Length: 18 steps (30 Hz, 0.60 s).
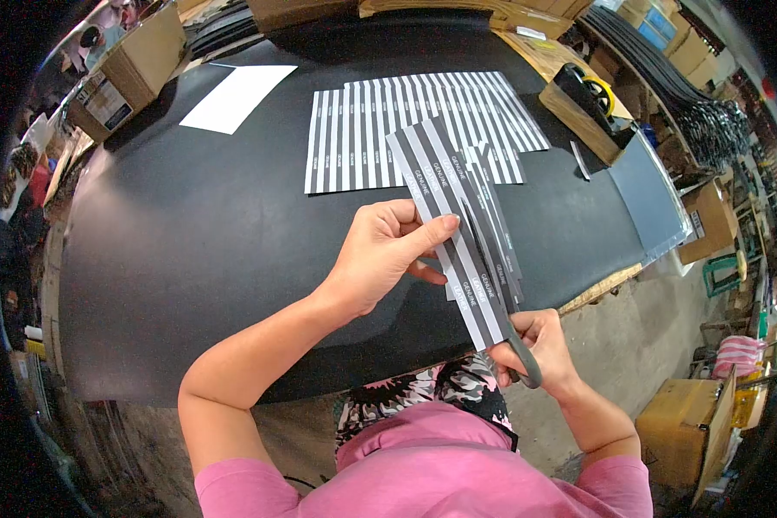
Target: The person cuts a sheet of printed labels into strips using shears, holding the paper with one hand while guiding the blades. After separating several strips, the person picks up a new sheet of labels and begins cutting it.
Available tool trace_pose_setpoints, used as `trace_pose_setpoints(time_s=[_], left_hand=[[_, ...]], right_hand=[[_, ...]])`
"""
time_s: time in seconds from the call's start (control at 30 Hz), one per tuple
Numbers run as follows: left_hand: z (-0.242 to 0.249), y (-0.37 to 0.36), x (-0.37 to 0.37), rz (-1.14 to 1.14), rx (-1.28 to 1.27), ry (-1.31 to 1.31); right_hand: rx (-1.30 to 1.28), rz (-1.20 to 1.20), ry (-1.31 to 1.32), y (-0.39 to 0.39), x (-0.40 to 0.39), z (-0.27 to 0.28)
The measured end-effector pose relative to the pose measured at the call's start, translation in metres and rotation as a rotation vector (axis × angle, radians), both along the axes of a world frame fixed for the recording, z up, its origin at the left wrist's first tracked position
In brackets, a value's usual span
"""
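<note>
My left hand (397,246) pinches a striped black-and-white sheet (445,224) printed with "GENUINE LEATHER", thumb on top and fingers beneath. In my right hand (535,345) is a pair of scissors (523,352), its dark handle at the sheet's lower right end. The blades are largely hidden by the sheet. Narrow dark strips (501,233) lie along the right side of the held sheet. Behind it, more striped sheets (363,129) lie overlapping on the black table (207,259).
A white sheet (237,97) lies at the table's back left, near a cardboard box (129,73). At the right are an open box with a yellow tape roll (599,95), a small strip (581,161) and a grey sheet (650,203) by the edge.
</note>
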<state>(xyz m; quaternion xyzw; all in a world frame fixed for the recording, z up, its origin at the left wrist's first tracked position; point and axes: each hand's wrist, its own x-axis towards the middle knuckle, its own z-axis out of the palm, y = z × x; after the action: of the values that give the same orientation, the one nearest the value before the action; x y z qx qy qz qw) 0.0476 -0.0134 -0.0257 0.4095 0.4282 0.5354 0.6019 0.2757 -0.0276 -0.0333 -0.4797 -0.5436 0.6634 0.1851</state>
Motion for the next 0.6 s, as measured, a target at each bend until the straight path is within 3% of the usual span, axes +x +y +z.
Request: trace_pose_setpoints(time_s=[0.6], left_hand=[[-0.0011, 0.0001, 0.0004, 0.001, 0.018, -0.006]], right_hand=[[-0.011, -0.009, -0.031, -0.0023, -0.0008, 0.0069]])
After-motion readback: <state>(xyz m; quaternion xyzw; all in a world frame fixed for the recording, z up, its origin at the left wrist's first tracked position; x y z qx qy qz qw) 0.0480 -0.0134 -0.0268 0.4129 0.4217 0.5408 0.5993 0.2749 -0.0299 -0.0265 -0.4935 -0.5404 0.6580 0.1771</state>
